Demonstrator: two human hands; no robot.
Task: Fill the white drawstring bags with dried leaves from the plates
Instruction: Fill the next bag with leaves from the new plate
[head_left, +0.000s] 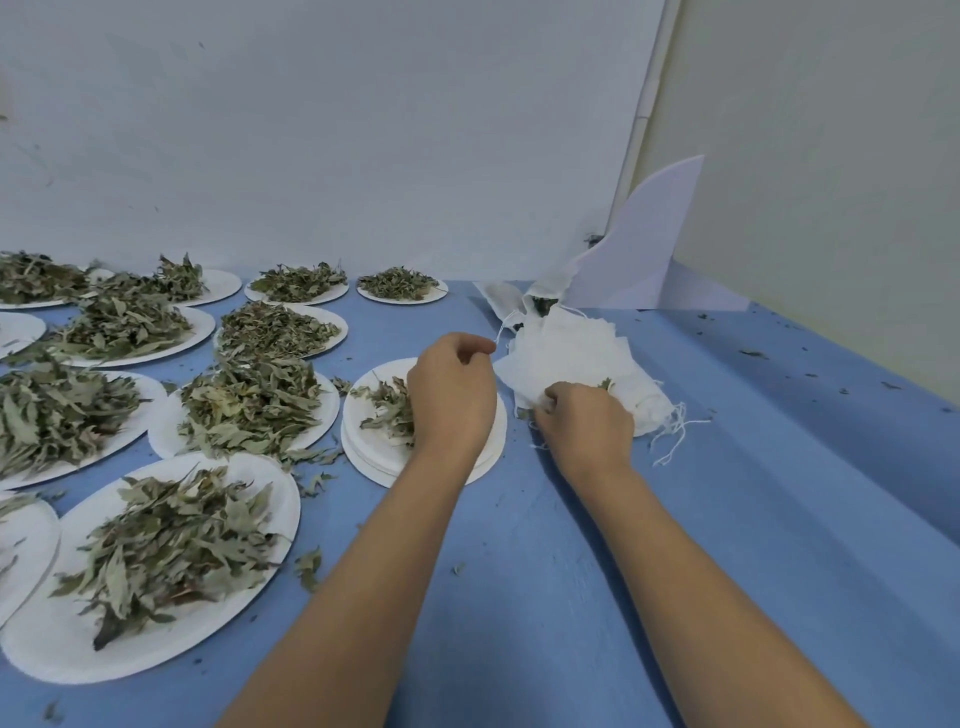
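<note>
One white drawstring bag (550, 374) lies gripped under the right hand (584, 423); the left hand (452, 395) beside it pinches a string (502, 331).

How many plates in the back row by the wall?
4: far-left plate, cropped by the frame; second plate; third plate; rightmost plate. More may lie off-frame left.

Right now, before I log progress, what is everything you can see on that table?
Plates: about twelve, white, left half of table.
Leaves: heaps, grey-green, on most plates; crumbs scattered on table.
Bags: pile, count unclear, white, right of plates.
Drawstring: one, white, running from bags to left hand.
Board: one, white, leaning at back corner.
Table: one, blue.
Left hand: over the nearest plates, seems to pinch drawstring.
Right hand: grips bags.
</note>
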